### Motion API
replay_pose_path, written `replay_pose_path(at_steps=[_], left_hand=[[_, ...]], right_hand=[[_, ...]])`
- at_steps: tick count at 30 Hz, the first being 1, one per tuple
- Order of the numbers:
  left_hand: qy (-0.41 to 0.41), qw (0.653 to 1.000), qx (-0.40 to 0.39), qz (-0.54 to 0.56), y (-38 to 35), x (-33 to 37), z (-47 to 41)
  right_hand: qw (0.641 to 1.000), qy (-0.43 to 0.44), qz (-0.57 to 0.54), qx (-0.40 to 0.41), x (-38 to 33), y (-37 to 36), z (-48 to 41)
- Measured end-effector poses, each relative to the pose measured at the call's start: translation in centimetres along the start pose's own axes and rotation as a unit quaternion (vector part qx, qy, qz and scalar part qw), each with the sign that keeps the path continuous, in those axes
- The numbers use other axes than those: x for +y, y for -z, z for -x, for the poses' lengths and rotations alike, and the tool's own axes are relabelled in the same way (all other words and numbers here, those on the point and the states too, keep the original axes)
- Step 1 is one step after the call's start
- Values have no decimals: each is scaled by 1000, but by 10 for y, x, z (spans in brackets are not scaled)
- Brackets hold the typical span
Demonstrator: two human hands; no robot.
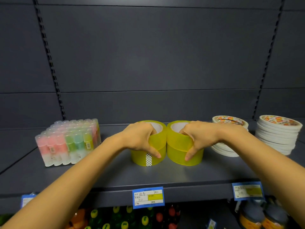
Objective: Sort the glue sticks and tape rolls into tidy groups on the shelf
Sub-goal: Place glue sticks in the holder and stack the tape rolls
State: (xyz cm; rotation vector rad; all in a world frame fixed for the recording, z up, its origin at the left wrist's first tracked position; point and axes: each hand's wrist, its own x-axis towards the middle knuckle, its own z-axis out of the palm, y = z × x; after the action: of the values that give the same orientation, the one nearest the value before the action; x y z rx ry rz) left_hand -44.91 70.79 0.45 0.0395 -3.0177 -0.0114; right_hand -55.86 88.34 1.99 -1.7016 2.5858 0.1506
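Your left grip (140, 139) is closed on the left yellow stack (159, 141). Its fingers curl down into the core of the top roll, and the thumb (155, 153) runs down the outside wall onto the lower roll. Your right grip (200, 139) mirrors it on the right yellow stack (177, 142), with fingers hooked into the core and the thumb (189, 154) pressed down the front.

Each stack is two yellow tape rolls, one on the other. Both stand upright on the shelf (148, 176) near its middle, touching or nearly touching side by side (the seam between them is too tight to tell which). The lower roll of the left stack shows a white dotted tab (148, 159) facing you.

To your left, well apart from the yellow rolls, a wrapped glue pack (69, 142) stands on end with pink, green and yellow sticks under clear caps. To your right, a low pile of flat white rolls (229, 123) sits just behind your right wrist. A taller pile (279, 134) of the same stands further right, near the shelf's end.

A blue price tag (148, 197) hangs on the front edge below the yellow stacks, and another tag (247, 191) hangs towards the right.
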Motion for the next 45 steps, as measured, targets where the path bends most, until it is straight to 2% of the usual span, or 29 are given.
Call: replay_pose_path(at_steps=[2,4,6,8,10,13,18,21,24,27,30,33,36,45], left_hand=[[3,998,60,-7,-1,1,9],[10,984,176,13,2,-2,24],[18,952,303,43,8,-11,46],[44,909,407,73,11,-28,71],[93,866,477,119,11,-50,95],[180,815,515,197,6,-82,122],[258,777,506,272,-17,-129,145],[297,738,465,387,-27,-157,146],[292,666,375,575,-28,-182,139],[262,650,304,646,-29,-196,137],[221,631,245,702,-36,-202,131],[197,581,201,764,-36,-200,129],[185,559,183,788,-39,-203,130],[164,529,165,816,-52,-204,137]], right_hand=[[999,-16,2,34,-3,6,7],[992,-38,27,114,-8,14,14],[971,-35,38,232,-19,20,15],[945,7,-38,325,-36,21,11],[923,54,-148,350,-59,19,1],[906,87,-255,325,-99,15,-21],[900,73,-354,245,-157,5,-72],[869,13,-459,186,-186,-4,-110],[797,-49,-575,179,-205,-17,-145],[722,-85,-664,177,-219,-28,-168],[628,-81,-754,175,-228,-34,-178],[593,-85,-777,194,-234,-39,-179],[580,-93,-781,213,-240,-45,-173],[553,-131,-782,257,-256,-58,-162]])
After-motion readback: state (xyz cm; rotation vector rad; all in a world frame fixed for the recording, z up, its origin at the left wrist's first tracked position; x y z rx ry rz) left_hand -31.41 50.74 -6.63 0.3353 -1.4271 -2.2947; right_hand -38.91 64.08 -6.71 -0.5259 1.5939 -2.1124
